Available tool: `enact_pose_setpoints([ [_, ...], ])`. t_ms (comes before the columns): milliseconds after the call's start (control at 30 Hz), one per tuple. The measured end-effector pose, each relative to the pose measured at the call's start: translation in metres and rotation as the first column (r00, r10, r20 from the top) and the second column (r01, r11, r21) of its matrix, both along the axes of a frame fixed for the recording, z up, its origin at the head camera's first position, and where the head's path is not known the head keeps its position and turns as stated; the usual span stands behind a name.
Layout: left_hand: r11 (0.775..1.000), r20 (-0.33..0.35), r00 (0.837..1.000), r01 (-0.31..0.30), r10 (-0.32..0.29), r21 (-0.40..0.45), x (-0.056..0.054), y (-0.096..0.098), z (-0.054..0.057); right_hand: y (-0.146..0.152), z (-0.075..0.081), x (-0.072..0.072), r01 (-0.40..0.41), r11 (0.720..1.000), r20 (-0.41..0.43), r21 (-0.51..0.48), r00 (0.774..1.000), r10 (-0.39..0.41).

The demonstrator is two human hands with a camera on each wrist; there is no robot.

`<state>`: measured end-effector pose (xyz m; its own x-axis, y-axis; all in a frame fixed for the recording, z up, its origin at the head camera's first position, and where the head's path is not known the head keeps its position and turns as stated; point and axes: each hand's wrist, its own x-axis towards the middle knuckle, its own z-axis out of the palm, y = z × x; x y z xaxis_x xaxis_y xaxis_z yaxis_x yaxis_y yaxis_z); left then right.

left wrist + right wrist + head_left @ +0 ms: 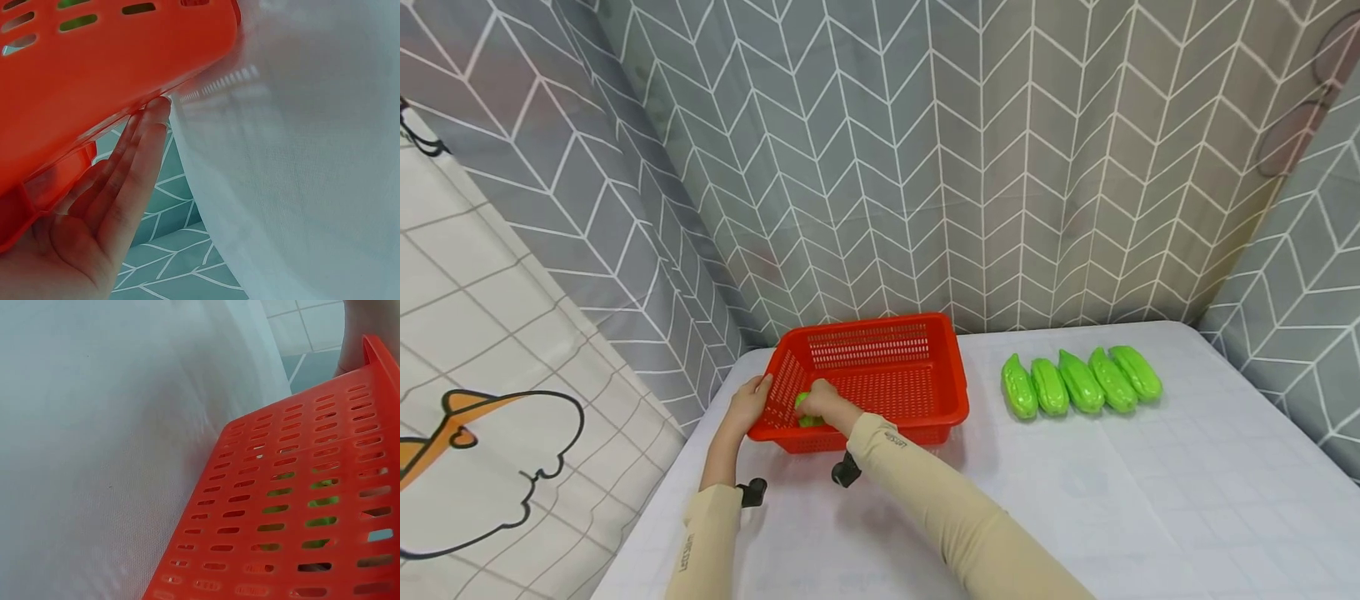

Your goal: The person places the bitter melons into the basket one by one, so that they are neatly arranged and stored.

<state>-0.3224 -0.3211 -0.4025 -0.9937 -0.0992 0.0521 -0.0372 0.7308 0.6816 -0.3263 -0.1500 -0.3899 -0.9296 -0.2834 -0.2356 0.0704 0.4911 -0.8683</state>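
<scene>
A red plastic basket (880,433) with slotted walls stands on the table. My left hand (750,406) holds its left end; in the left wrist view, the fingers (134,169) lie along the outer wall and the thumb is hidden. Inside the basket's left part, my right hand (826,402) reaches down and grips a glossy green bitter melon (805,407), partly covered by the fingers. Green shows through the basket's slots (322,522) in the right wrist view, where the right hand is out of sight.
To the basket's right, several similar green bitter melons (1081,383) lie side by side in a row. They rest on the white-covered table (1075,500). A grey patterned curtain (925,167) hangs behind and at the sides.
</scene>
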Motion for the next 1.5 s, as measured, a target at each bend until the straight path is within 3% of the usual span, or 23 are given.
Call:
enact_pose_setpoints([
  [67,1.000,0.028,1.000,-0.013,0.013,0.002,0.0010,0.0041,0.0031,-0.0004,-0.0003,-0.0019,-0.013,1.000,0.010,0.008,1.000,0.013],
  [233,0.999,0.026,0.999,-0.021,0.021,-0.033,0.0004,0.0074,0.0055,-0.0016,-0.0021,-0.0074,-0.046,0.999,0.037,0.009,0.998,0.046],
  [400,0.999,0.026,0.999,-0.023,0.024,-0.035,-0.0018,0.0048,0.0026,-0.0022,-0.0050,-0.0097,-0.062,0.998,0.049,-0.004,0.997,0.062],
  [1500,0.999,0.023,0.999,-0.022,0.023,-0.033,-0.0014,0.0050,0.0013,0.0023,-0.0027,-0.0054,-0.001,0.988,0.098,-0.152,0.995,0.016],
])
